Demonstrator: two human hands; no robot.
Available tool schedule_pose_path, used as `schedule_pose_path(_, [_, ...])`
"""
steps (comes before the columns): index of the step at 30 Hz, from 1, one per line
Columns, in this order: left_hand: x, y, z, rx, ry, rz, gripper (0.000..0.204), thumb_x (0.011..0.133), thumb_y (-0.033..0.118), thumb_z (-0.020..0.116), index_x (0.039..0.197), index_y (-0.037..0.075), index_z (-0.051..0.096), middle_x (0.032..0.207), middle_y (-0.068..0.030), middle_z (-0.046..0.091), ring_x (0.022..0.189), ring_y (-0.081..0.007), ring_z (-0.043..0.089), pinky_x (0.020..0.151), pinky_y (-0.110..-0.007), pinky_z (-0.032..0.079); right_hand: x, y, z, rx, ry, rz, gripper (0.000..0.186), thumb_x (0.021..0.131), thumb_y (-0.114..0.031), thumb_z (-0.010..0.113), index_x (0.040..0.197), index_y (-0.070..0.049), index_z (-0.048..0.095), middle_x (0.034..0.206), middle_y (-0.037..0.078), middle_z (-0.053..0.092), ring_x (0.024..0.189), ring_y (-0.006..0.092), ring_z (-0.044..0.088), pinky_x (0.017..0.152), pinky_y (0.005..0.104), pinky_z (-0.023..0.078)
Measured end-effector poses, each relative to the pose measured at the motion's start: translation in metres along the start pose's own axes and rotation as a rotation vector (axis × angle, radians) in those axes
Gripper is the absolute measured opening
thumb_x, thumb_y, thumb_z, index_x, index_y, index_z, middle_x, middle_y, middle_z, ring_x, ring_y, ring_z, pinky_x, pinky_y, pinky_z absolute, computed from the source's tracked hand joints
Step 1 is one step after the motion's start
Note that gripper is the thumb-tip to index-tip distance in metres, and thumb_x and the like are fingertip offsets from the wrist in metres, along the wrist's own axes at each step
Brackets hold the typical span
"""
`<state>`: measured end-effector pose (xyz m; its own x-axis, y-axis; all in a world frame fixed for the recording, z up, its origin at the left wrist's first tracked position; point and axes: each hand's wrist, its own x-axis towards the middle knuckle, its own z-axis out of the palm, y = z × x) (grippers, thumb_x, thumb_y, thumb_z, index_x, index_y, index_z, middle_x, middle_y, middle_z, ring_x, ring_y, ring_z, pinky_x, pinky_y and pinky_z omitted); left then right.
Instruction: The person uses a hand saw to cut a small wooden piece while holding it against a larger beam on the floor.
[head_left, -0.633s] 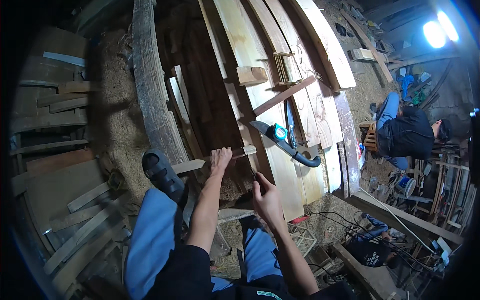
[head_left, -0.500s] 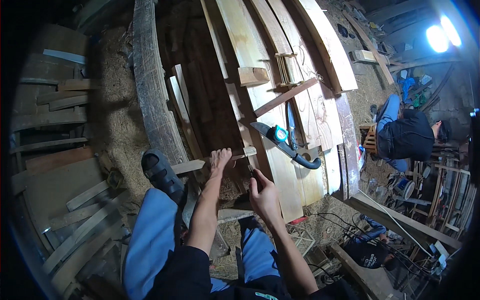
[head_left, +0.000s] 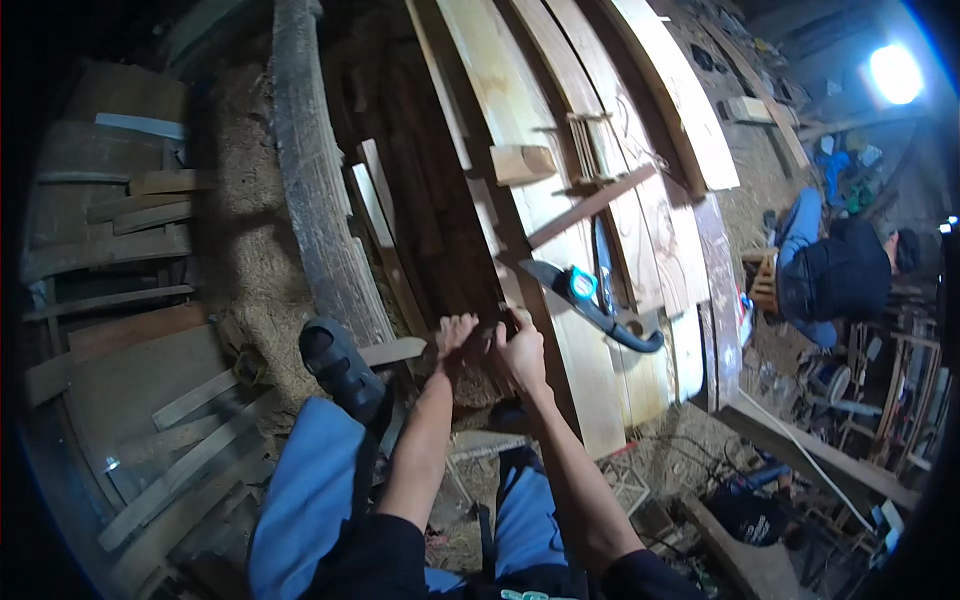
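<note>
My left hand (head_left: 455,338) is closed on a narrow wooden strip (head_left: 393,352), which sticks out to its left beside my sandalled foot (head_left: 343,368). Close by on the right, my right hand (head_left: 521,352) is closed with the thumb and forefinger upward. Blur and the fingers hide what it grips. Both hands are over the dark gap at the near end of the planks. Right of them, a curved saw with a black handle (head_left: 628,338) lies on the pale planks (head_left: 590,392), and a teal round tape measure (head_left: 580,285) rests on it.
A wood block (head_left: 523,163), a bundle of thin sticks (head_left: 588,148) and a reddish strip (head_left: 592,206) lie on the planks. A long weathered beam (head_left: 318,170) runs along the left. One person (head_left: 838,272) sits at the right, another (head_left: 748,512) lower right. Offcuts (head_left: 150,210) are piled left.
My right hand has moved up and left, closer to my left hand. The strip's right end, visible before, is now hidden. The whole view has shifted slightly.
</note>
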<state>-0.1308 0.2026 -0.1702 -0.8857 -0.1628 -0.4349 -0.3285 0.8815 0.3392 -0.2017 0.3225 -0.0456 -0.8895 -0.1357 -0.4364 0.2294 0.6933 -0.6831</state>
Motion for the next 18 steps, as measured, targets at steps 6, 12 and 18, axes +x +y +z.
schedule_pose_path(6, [-0.005, -0.025, 0.0, 0.161, 0.114, 0.17, 0.019, 0.075, 0.016, 0.066, 0.094, 0.017, 0.062, 0.09, -0.0077, 0.064, 0.091, -0.0278, 0.063, 0.073, -0.045, 0.047, 0.005, 0.002, 0.023, 0.131, -0.02, -0.024, 0.032, 0.088, -0.014, 0.062, 0.116, 0.002, 0.061, 0.106, 0.027, 0.066, 0.099, 0.0396, 0.065, 0.082, 0.0392, 0.054])
schedule_pose_path(12, [0.011, -0.017, 0.01, 0.212, 0.043, 0.025, 0.013, 0.089, 0.017, 0.052, 0.089, 0.016, 0.065, 0.091, -0.0072, 0.064, 0.092, -0.0271, 0.061, 0.076, -0.044, 0.048, -0.024, 0.067, 0.041, 0.384, 0.046, -0.223, 0.049, 0.092, -0.013, 0.06, 0.138, -0.005, 0.048, 0.113, 0.021, 0.067, 0.101, 0.0267, 0.068, 0.082, 0.0336, 0.052])
schedule_pose_path(18, [0.008, 0.001, -0.009, 0.244, -0.005, 0.008, 0.018, 0.09, 0.016, 0.05, 0.087, 0.013, 0.068, 0.09, -0.0124, 0.067, 0.097, -0.0308, 0.061, 0.084, -0.042, 0.051, -0.022, 0.079, 0.015, 0.365, -0.175, -0.317, 0.065, 0.087, -0.005, 0.061, 0.146, -0.007, 0.035, 0.132, 0.025, 0.055, 0.121, 0.0324, 0.057, 0.099, 0.0367, 0.045])
